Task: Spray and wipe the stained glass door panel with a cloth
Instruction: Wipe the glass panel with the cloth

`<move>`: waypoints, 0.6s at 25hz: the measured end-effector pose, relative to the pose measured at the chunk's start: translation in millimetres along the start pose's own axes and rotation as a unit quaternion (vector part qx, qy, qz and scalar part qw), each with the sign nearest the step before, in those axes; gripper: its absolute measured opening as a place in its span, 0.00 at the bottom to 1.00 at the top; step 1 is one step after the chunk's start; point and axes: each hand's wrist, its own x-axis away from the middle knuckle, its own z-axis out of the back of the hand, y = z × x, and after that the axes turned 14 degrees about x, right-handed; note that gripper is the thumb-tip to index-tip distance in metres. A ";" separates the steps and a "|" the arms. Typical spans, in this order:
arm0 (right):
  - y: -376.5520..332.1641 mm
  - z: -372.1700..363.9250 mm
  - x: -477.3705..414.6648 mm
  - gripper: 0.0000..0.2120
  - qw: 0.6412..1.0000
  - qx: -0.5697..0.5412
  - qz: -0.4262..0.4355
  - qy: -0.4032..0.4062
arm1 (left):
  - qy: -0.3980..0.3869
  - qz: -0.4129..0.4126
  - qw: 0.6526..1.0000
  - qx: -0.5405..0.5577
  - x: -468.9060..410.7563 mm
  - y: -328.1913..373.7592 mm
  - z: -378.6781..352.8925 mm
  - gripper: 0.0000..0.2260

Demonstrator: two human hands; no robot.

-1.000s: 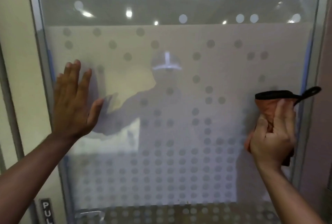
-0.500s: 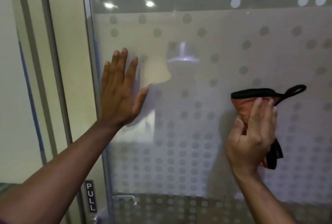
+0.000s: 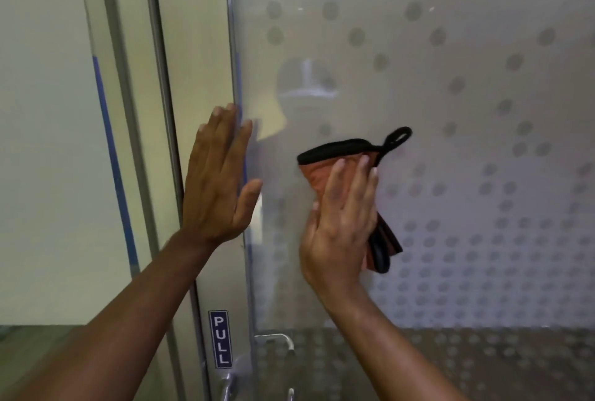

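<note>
A blue PULL sign (image 3: 220, 339) sits low on the door frame (image 3: 206, 79), with a metal handle (image 3: 277, 341) just beside it. The left hand (image 3: 217, 182) lies flat and spread across the frame edge. The right hand (image 3: 341, 223) presses an orange cloth (image 3: 325, 172) — black-edged, with a loop — against the glass door panel (image 3: 450, 143), frosted and dotted, just right of the left hand.

We press our left hand (image 3: 219, 175) flat, fingers spread, against the left edge of the glass door panel (image 3: 467, 111), right where it meets the metal frame (image 3: 206, 79). Our right hand (image 3: 341, 223) pins an orange cloth (image 3: 325, 169) with black trim to the frosted, dotted glass just right of it. Below the left hand, a blue PULL sign (image 3: 220, 339) sits on the frame, beside a metal handle (image 3: 280, 341).
</note>
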 end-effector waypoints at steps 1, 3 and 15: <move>-10.7 -5.6 8.8 0.35 1.000 -0.008 0.024 -0.006 | 0.006 -0.001 1.000 0.030 0.7 -1.8 0.4 0.35; -26.2 -16.7 27.0 0.32 0.996 -0.030 0.079 -0.017 | 0.023 -0.005 0.997 0.077 1.4 -3.0 -0.8 0.36; 31.8 -33.8 72.1 0.27 0.918 0.072 0.388 0.024 | -0.011 0.005 0.995 0.099 26.1 -0.2 3.6 0.37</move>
